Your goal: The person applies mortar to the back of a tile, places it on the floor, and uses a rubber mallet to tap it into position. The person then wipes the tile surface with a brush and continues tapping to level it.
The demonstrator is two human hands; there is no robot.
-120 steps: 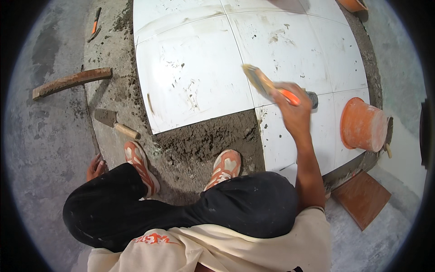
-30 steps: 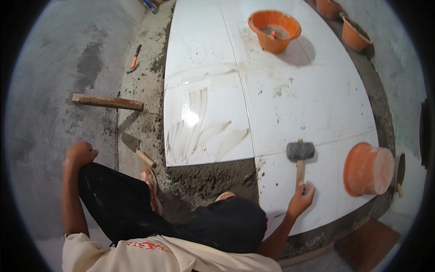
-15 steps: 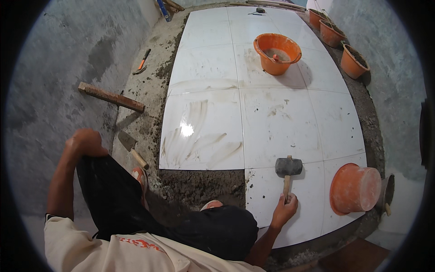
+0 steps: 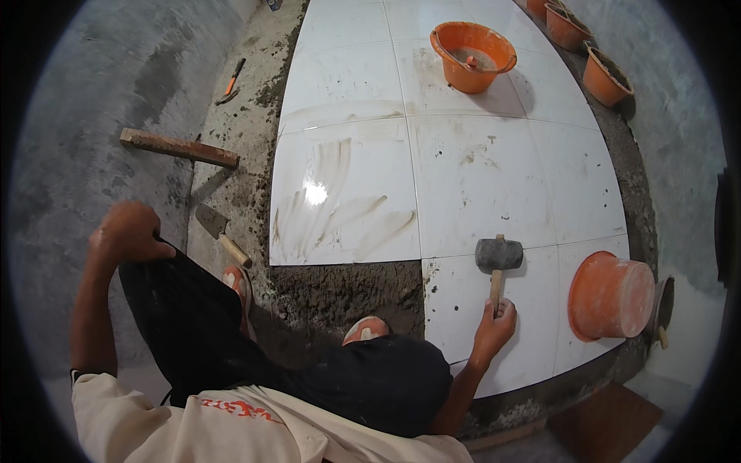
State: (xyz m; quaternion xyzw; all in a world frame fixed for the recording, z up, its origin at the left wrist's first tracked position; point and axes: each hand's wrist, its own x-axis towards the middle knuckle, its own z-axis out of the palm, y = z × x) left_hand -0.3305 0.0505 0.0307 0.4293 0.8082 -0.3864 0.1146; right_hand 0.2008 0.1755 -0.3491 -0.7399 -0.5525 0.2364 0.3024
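Note:
My right hand (image 4: 494, 326) is closed round the wooden handle of a rubber mallet (image 4: 499, 255). Its dark head is over a white floor tile (image 4: 455, 343) at the near right; whether it touches the tile, I cannot tell. At the left, my left hand (image 4: 130, 231) is closed on the knee of my black trousers (image 4: 166, 309), with some fingers hidden. Between my feet and a smeared tile (image 4: 343, 193) lies a rough bed of dark mortar (image 4: 355, 297).
An orange bucket (image 4: 472, 81) stands on the tiles; another bucket (image 4: 606, 297) lies tipped at right. Filled buckets (image 4: 606, 81) line the right wall. Leftward are a trowel (image 4: 235, 251), a claw hammer (image 4: 231, 81) and a rough bar (image 4: 179, 148) against the wall.
The view has tilted down, so the floor and buckets sit higher in the picture. My right hand still holds the mallet, and my left hand stays at my knee.

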